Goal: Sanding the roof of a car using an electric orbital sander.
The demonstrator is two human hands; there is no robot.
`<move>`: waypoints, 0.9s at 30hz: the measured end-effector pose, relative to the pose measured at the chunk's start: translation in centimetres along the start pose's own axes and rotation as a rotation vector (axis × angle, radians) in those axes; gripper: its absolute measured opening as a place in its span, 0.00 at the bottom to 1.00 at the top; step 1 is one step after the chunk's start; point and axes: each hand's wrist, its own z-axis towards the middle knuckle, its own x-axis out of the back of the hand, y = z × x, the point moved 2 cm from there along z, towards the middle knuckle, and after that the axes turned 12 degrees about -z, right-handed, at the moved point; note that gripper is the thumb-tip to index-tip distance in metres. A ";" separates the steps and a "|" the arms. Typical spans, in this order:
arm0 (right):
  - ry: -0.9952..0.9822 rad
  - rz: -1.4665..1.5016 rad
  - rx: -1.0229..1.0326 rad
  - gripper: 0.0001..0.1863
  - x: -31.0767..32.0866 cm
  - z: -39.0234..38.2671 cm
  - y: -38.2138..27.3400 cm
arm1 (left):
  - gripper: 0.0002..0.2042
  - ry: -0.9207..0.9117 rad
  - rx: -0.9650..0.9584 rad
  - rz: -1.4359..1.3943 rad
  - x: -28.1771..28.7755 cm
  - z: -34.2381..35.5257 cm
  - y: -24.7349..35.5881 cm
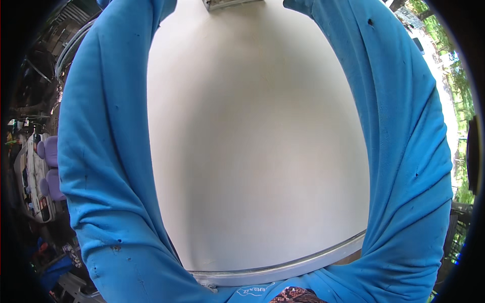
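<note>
Both my arms, in blue sleeves, reach forward over a large smooth white panel (268,151). The left sleeve (108,126) and the right sleeve (404,136) run up to the top edge of the head view, where the cuffs are cut off. My left hand and my right hand lie beyond that edge, so what they hold or touch is hidden. Between the cuffs, a grey metal-edged piece (235,4) shows only its lower part. A silver metal trim (283,275) borders the panel's near edge, close against my blue shirt.
At the far left, purple chairs (52,151) stand by a white table (33,177) with items on it. Dark clutter and a curved pale hose or cable (68,50) lie above them. Bright green foliage (462,91) shows at the right.
</note>
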 end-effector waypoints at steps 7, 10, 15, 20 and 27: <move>0.014 -0.172 0.097 0.34 -2.6 4.5 3.6 | 0.26 -0.044 0.094 0.155 -0.6 1.8 -5.8; 0.015 -0.126 0.161 0.32 -3.3 5.3 4.0 | 0.26 0.000 -0.012 0.095 -0.4 1.8 -5.6; -0.033 -0.083 0.141 0.29 -1.3 3.8 5.8 | 0.25 -0.038 0.091 0.055 -1.1 2.5 -3.4; -0.001 0.018 0.177 0.26 2.0 1.5 5.6 | 0.25 -0.056 0.087 0.029 -2.0 3.3 -1.1; 0.001 0.063 0.002 0.26 3.5 -0.6 5.4 | 0.25 -0.130 0.188 0.060 -3.4 5.0 0.1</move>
